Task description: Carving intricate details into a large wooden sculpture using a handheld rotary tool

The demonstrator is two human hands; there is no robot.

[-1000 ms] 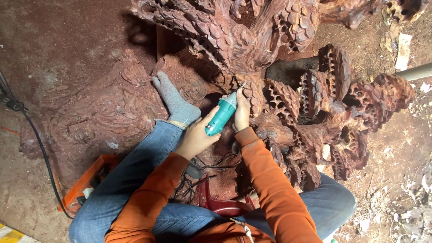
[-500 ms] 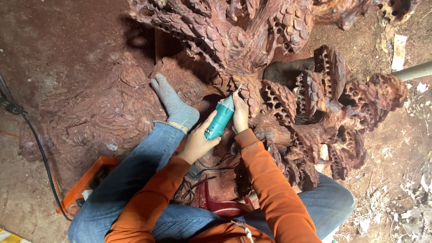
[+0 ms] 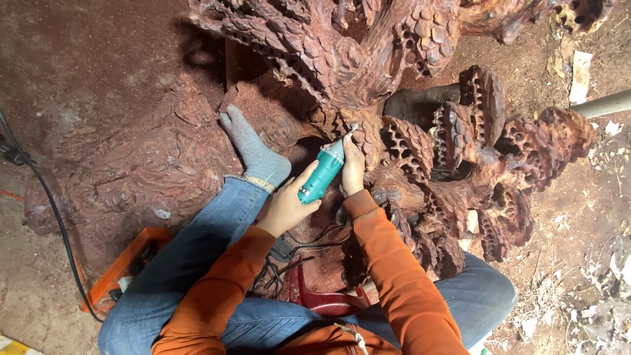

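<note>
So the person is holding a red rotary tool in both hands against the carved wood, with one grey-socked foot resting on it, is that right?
Not quite: the rotary tool is teal, not red, as the head view shows. The rest holds: left hand and right hand both grip it against the carved wood, and the grey-socked foot rests there.

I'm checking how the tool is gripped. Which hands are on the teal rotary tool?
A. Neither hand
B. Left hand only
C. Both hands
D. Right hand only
C: the left hand wraps the rear of the teal rotary tool, and the right hand steadies its front end near the carved wood.
</note>
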